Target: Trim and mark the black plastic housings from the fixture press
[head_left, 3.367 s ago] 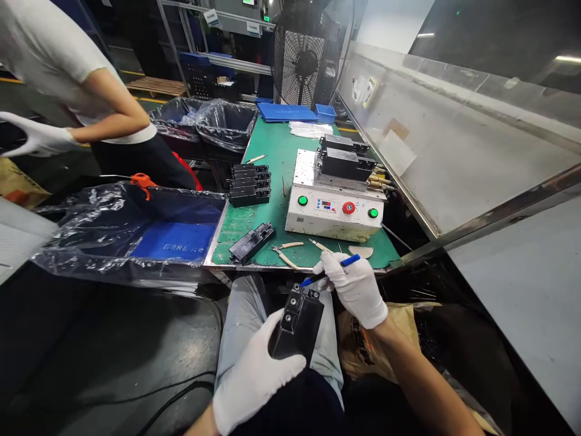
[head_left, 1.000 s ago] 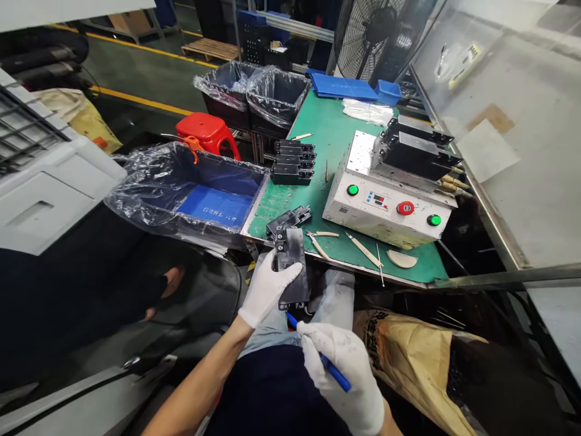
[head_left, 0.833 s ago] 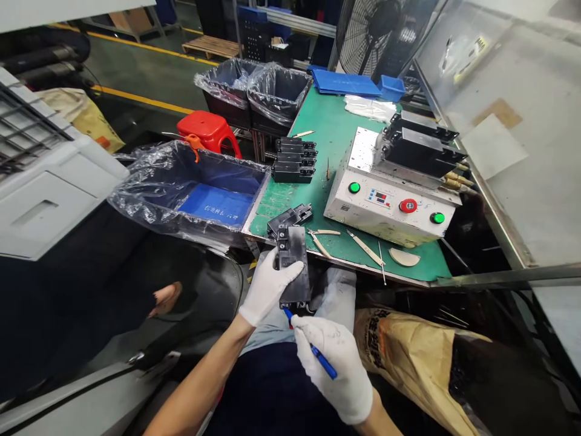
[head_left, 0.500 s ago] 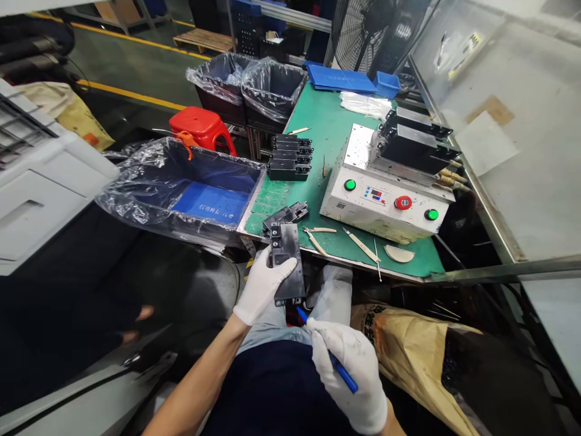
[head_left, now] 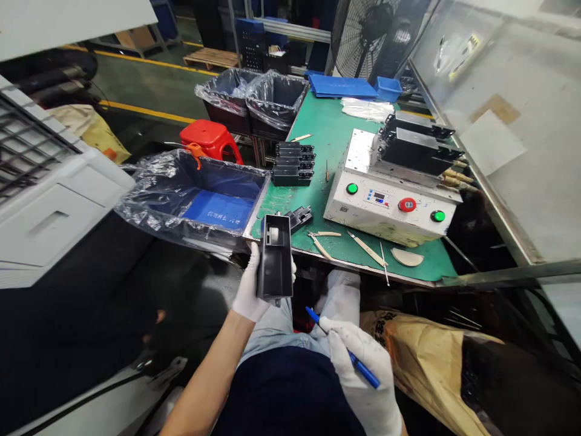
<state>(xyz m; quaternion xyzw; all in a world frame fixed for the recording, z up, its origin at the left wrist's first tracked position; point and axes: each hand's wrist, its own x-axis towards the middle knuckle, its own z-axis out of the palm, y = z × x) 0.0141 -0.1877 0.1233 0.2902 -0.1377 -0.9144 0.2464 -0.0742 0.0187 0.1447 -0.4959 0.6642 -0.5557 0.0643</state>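
My left hand (head_left: 251,290), in a white glove, is closed around a black plastic housing (head_left: 278,266). The housing's hollow side faces me, and a pale round part shows inside its upper end. In my gloved right hand (head_left: 363,363) is a blue pen (head_left: 363,368), its tip pointing up and left, apart from the housing. Just behind the held housing, another black plastic part (head_left: 299,218) lies on the green table. Further back on the table stands a row of several black housings (head_left: 293,175).
A white machine (head_left: 385,212) with green buttons and a red knob carries black housings on top. Nippers (head_left: 322,245), a knife (head_left: 367,248) and a thin rod (head_left: 384,264) lie along the table's front edge. On the left stands a plastic-lined bin (head_left: 154,227) before a red stool (head_left: 209,136).
The black housing has been turned over in my left hand, so its hollow side now shows. My right hand has moved slightly right with the pen, away from the housing.
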